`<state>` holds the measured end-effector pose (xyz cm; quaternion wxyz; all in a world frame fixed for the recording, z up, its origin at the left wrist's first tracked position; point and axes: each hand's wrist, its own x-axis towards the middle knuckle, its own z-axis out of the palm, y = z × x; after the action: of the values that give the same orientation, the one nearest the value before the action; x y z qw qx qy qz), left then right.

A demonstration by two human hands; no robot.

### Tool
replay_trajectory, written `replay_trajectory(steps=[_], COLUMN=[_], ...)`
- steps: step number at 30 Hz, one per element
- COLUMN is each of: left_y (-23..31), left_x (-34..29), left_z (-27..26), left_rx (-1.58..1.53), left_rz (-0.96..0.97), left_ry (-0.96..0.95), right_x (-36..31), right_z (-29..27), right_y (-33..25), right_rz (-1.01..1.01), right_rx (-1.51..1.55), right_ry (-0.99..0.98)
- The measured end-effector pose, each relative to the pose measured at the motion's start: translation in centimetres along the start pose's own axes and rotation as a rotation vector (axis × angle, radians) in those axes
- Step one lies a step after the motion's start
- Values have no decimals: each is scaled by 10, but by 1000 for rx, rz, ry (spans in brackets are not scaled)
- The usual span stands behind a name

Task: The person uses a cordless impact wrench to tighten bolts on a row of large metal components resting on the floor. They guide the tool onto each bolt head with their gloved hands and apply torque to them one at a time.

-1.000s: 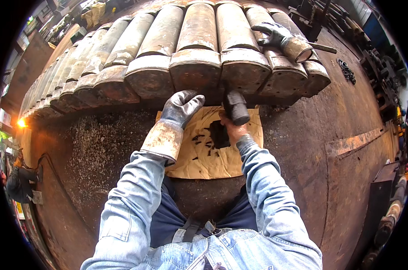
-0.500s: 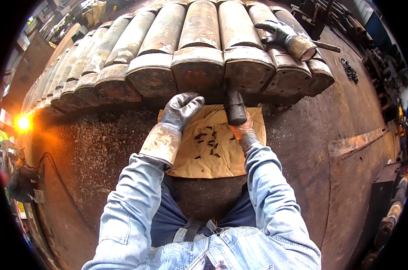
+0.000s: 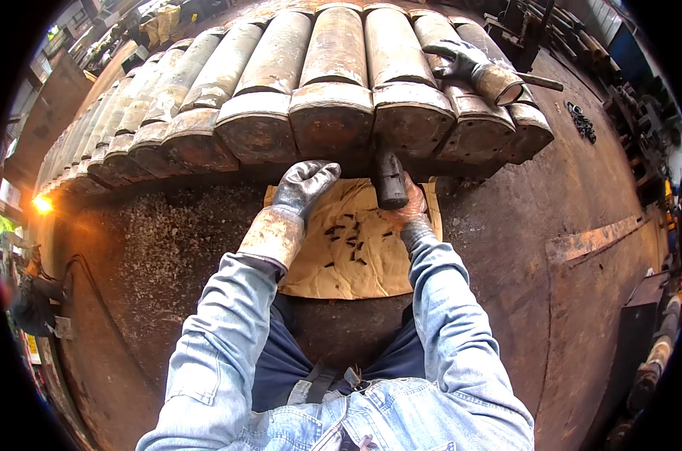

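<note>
My left hand, in a dark glove with a stained pale cuff, is closed in a fist just below the front edge of a row of heavy metal segments. What it holds, if anything, is hidden. My right hand, reddish and without a long cuff, grips what looks like a hammer with a dark cylindrical head; its handle cannot be seen. The head points toward the segments' lower edge. Beneath both hands lies a creased brown paper or cardboard sheet, with several small dark pieces scattered on it.
A loose glove and a rod lie on the right end of the row. A dark chain is on the rusty floor. Bright orange light glows at far left, near another person.
The view has shifted slightly. Both hands keep nearly the same places and grips, and the hammer's head has moved only a little. The glow at far left is smaller.
</note>
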<state>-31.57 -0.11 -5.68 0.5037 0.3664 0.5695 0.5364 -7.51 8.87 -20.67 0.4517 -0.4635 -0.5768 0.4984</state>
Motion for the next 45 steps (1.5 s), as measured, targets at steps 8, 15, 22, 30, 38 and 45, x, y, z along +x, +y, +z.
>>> replay_trajectory(steps=[8,15,22,30,38,45], left_y=[-5,-14,-7,-57,-66,-39], left_x=[20,31,40,76,85,69], left_z=[-5,5,18,5,17,53], left_rx=[-58,-4,108,94,-4,-238], left_rz=[-13,-58,-146,-171,-251,-327], left_ry=[-8,67,38,-38,-135,-83], right_x=[-33,-51,-52,-41,-52,-60], right_z=[3,12,11,13,8,9], right_y=[-66,-117,-111,-56,-71,-83], right_rz=[0,188,404,232,258,266], right_rx=[-331,-176,-130,-86,10,219], right_ry=[-39,-85,-76,-64,-31,-21])
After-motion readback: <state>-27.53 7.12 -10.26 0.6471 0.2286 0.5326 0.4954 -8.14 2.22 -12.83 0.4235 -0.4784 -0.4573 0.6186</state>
